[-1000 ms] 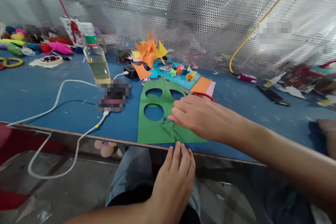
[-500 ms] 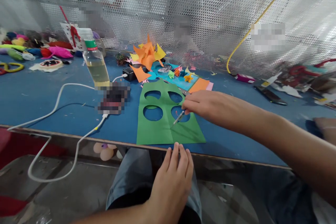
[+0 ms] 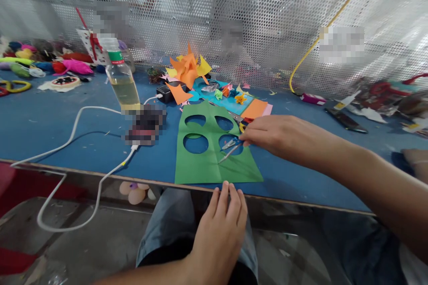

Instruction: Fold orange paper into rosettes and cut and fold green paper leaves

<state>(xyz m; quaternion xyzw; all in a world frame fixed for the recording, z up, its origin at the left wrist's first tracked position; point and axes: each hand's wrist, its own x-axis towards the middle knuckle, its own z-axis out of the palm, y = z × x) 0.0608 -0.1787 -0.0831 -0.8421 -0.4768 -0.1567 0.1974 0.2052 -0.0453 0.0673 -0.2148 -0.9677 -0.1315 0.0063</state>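
Observation:
A green sheet of paper [image 3: 197,170] with several round holes and a centre crease lies at the table's front edge. Above its right half, my right hand [image 3: 272,133] pinches the top of a drawing compass [image 3: 230,148]. Both compass legs slant down to the left, the longer one's tip at the paper near the crease. Scissors [image 3: 243,124] with red and yellow handles lie just beyond my fingers, partly hidden by them. My left hand [image 3: 220,231] holds nothing; its fingers stretch out at the table edge, close to the sheet's bottom edge.
Left of the sheet are a blurred phone [image 3: 146,125] on a white cable [image 3: 75,127] and a bottle of yellowish liquid [image 3: 123,87]. Behind sit orange paper scraps [image 3: 187,69] and small paper stars [image 3: 240,98]. A dark phone-like object [image 3: 346,120] lies right, near another person's arm [image 3: 416,164].
My right hand has shifted slightly right and turned the compass, so both legs now show. The scissors' handles have come into view. My left hand stays nearly where it was.

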